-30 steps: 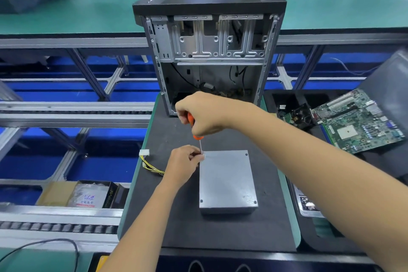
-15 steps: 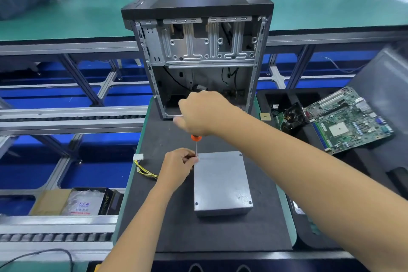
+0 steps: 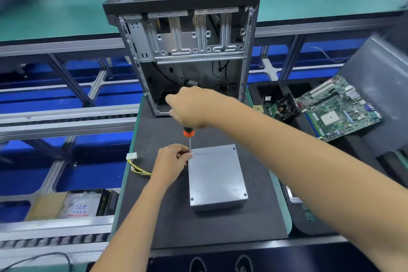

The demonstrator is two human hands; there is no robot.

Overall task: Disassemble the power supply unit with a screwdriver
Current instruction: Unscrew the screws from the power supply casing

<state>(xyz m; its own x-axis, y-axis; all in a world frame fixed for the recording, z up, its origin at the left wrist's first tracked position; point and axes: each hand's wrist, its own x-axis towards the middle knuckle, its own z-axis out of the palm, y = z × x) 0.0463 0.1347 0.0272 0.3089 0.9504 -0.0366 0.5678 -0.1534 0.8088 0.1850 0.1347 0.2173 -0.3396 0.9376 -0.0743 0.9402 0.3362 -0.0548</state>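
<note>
Gripping the screwdriver from above, the right hand is a closed fist around the handle, knuckles toward the case, with the forearm crossing in from the lower right. Only the handle's orange collar and the thin shaft show below the fist; the shaft stands nearly upright with its tip at the far left corner of the PSU. The left hand reaches up from below, wrist straight, fingertips pinched at the shaft's tip by that corner; whether they hold a screw I cannot tell. The grey PSU lies flat on the dark mat, just in front of the open case. Its yellow wires trail left. A motherboard lies well to the right.
</note>
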